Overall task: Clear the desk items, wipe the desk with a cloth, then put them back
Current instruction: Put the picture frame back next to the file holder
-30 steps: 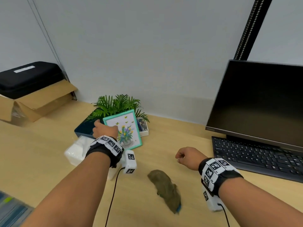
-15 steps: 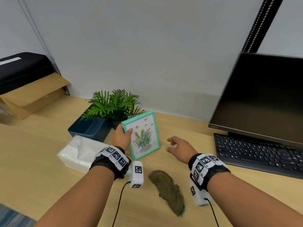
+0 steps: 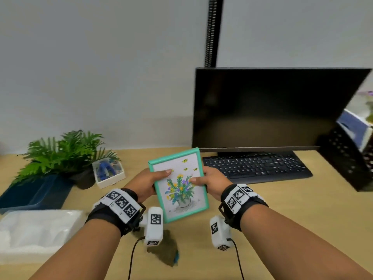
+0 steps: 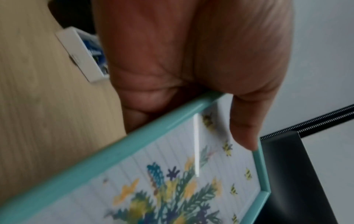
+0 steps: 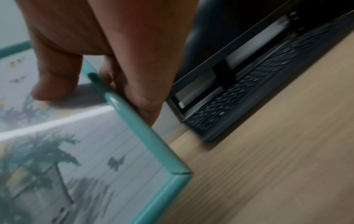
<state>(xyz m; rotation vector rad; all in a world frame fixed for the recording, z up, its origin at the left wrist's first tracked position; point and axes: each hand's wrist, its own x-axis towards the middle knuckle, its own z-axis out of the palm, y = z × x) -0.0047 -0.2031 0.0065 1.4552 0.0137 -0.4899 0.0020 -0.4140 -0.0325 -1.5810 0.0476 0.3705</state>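
A teal-framed flower picture (image 3: 179,196) is held up over the middle of the wooden desk (image 3: 282,207), face toward me. My left hand (image 3: 150,181) grips its left edge with the thumb on the glass, and my right hand (image 3: 210,181) grips its right edge the same way. The left wrist view shows the frame (image 4: 134,174) under my thumb; the right wrist view shows the frame's corner (image 5: 149,136) pinched between thumb and fingers. A crumpled olive cloth (image 3: 164,252) lies on the desk below the frame, partly hidden by the left wrist camera.
A fern in a dark pot (image 3: 66,152), a blue tray (image 3: 34,196), a small white box of blue items (image 3: 109,173) and a white tissue pack (image 3: 34,233) sit at the left. A monitor (image 3: 272,110) and black keyboard (image 3: 256,167) stand at the right, with a black mesh rack (image 3: 347,164) beyond.
My left hand lifted the picture away from the plant and carried it right to the desk's middle. My right hand opened, reached in and took hold of the frame's right edge.
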